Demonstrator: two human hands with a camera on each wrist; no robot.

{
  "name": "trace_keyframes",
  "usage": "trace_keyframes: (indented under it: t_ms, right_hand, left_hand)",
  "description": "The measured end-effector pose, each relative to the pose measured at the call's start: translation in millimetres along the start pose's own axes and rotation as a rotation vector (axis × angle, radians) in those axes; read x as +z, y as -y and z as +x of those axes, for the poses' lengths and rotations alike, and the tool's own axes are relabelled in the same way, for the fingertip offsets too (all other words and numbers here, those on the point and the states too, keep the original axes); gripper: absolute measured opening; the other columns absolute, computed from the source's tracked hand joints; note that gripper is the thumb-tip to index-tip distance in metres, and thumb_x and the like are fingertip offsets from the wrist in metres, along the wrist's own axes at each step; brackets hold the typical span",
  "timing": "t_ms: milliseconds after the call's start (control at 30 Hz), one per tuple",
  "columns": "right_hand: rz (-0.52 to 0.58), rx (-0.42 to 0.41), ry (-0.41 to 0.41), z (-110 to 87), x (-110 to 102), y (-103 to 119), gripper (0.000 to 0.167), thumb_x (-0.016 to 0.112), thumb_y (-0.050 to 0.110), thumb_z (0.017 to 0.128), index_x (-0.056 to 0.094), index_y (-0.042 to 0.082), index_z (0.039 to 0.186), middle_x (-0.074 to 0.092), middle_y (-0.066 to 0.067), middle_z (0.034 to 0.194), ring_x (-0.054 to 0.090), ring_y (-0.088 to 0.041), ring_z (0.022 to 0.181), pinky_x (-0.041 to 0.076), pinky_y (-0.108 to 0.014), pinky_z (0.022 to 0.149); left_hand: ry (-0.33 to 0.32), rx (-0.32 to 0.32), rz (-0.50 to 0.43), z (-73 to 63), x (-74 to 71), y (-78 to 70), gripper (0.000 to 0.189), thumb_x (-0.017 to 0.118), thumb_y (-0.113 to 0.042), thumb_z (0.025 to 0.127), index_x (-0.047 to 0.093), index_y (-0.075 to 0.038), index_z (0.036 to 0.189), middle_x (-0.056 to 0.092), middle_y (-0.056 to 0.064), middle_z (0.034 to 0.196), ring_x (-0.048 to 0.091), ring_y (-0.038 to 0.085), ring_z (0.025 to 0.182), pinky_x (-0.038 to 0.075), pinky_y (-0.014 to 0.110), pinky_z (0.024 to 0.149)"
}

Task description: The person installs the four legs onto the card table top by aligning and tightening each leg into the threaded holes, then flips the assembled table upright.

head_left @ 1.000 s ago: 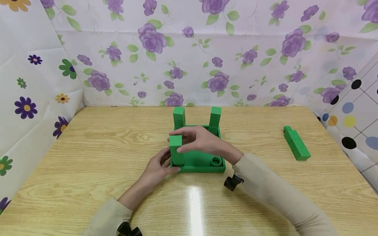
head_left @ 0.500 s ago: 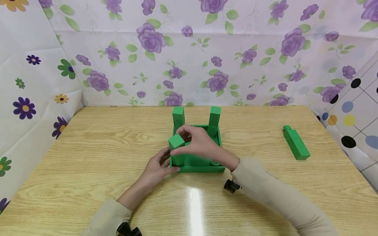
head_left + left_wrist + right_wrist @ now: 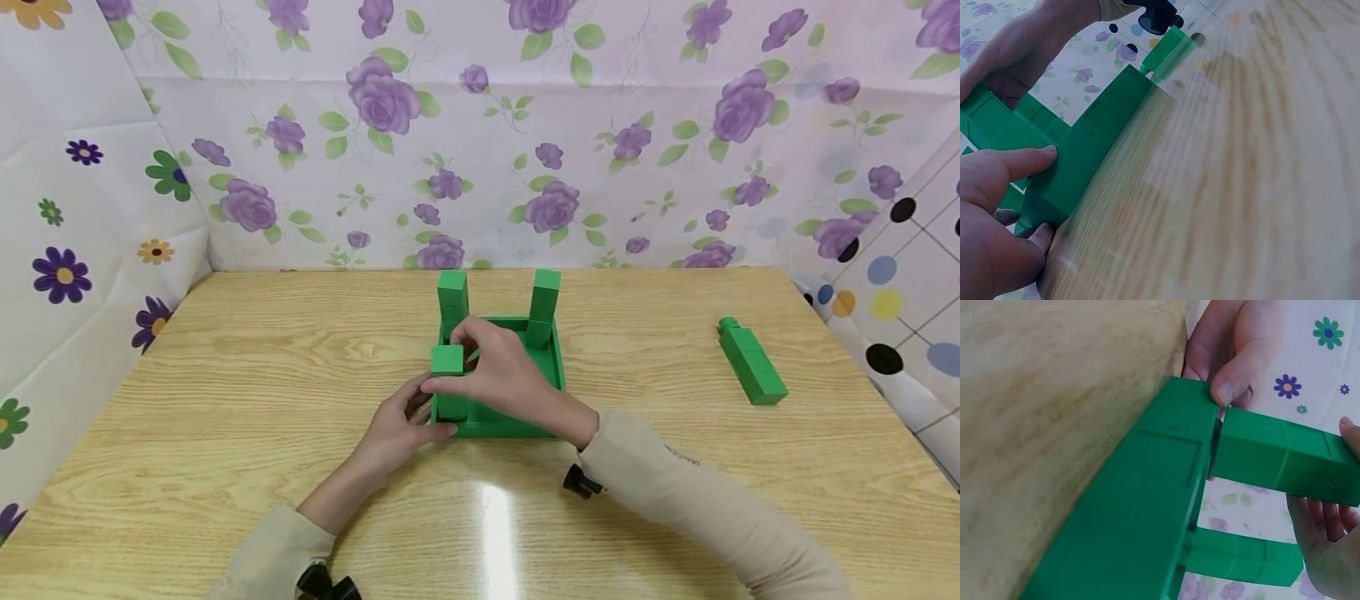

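A shallow green tray-like base (image 3: 502, 428) with a raised rim lies on the wooden table. At its front left corner stands a square green post (image 3: 447, 362), which my right hand (image 3: 504, 371) grips near the top between thumb and fingers. My left hand (image 3: 396, 429) holds that same corner of the base, the thumb on the front rim and the fingers at the left side. Close up in the right wrist view, a thin dark gap shows between the post (image 3: 1272, 456) and the base (image 3: 1129, 487). The base's front right corner is hidden behind my right hand.
Two more green posts, the back left one (image 3: 452, 293) and the back right one (image 3: 546, 293), stand upright at the base's rear corners. A loose green post (image 3: 752, 365) with a threaded end lies to the right. A flowered cloth (image 3: 480, 167) hangs behind the table.
The post in my right hand turned about its upright axis, its top going askew and then square again. My right hand shifted slightly toward me, covering the front right socket. The left hand stayed put.
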State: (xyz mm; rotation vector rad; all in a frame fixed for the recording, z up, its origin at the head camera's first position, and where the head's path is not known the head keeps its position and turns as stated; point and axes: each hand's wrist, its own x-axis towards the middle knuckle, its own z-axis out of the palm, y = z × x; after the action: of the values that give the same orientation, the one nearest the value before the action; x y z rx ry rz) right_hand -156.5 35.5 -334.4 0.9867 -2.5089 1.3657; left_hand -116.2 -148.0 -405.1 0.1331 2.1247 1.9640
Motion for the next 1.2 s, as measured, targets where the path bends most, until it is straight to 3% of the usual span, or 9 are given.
trace_keyframes:
  t_ms: [167,333,500,633,900,1200]
  right_hand:
    - [0.009,0.056,0.025,1.3,0.6,3.6,0.040,0.085,0.031,0.075,0.055,0.011,0.092,0.055,0.003,0.085,0.059,-0.011,0.079,0.054,-0.022,0.068]
    - [-0.002,0.061,0.070,1.2,-1.7,5.3,0.044,0.084,0.028,0.077,0.060,0.007,0.108,0.061,-0.001,0.102,0.059,-0.015,0.094,0.055,-0.031,0.081]
    - [0.109,0.065,0.204,1.0,-9.4,0.2,0.059,0.081,0.024,0.081,0.055,0.008,0.132,0.056,-0.004,0.129,0.051,-0.017,0.120,0.049,-0.032,0.094]
    - [0.248,0.069,0.330,5.5,-18.9,-6.1,0.061,0.076,0.022,0.086,0.049,0.011,0.139,0.053,-0.001,0.136,0.043,-0.015,0.130,0.043,-0.035,0.102]
    - [0.477,0.098,0.452,13.8,-34.2,-14.9,0.058,0.071,0.008,0.088,0.048,0.006,0.142,0.053,-0.004,0.139,0.046,-0.014,0.129,0.039,-0.033,0.107]
    - [0.523,0.102,0.545,15.4,-35.2,-17.3,0.057,0.070,0.004,0.088,0.048,0.001,0.141,0.053,-0.013,0.138,0.054,-0.021,0.121,0.043,-0.036,0.105]
  left_hand:
    - [-0.004,0.006,0.011,0.4,-0.1,-0.1,0.074,0.074,0.001,0.081,0.039,-0.007,0.146,0.037,0.010,0.149,0.029,0.025,0.140,0.031,0.034,0.113]
    - [0.009,0.018,0.012,0.9,-0.1,-0.2,0.074,0.074,0.001,0.081,0.039,-0.008,0.146,0.039,0.009,0.148,0.031,0.025,0.138,0.030,0.035,0.113]
    - [0.028,0.029,0.000,1.9,-0.3,-0.1,0.079,0.073,0.001,0.083,0.033,-0.008,0.150,0.036,0.010,0.149,0.034,0.024,0.136,0.030,0.034,0.113]
    - [0.020,0.021,-0.010,2.5,-0.2,0.1,0.080,0.073,0.002,0.082,0.031,-0.006,0.150,0.034,0.012,0.151,0.032,0.025,0.138,0.034,0.029,0.110]
    - [0.014,0.018,-0.011,2.1,0.2,0.9,0.080,0.073,0.003,0.082,0.031,-0.005,0.150,0.033,0.013,0.152,0.030,0.025,0.140,0.034,0.031,0.110]
    - [0.017,0.028,-0.019,0.2,-0.7,1.1,0.081,0.073,0.003,0.082,0.031,-0.006,0.150,0.033,0.013,0.152,0.030,0.026,0.140,0.034,0.030,0.110]
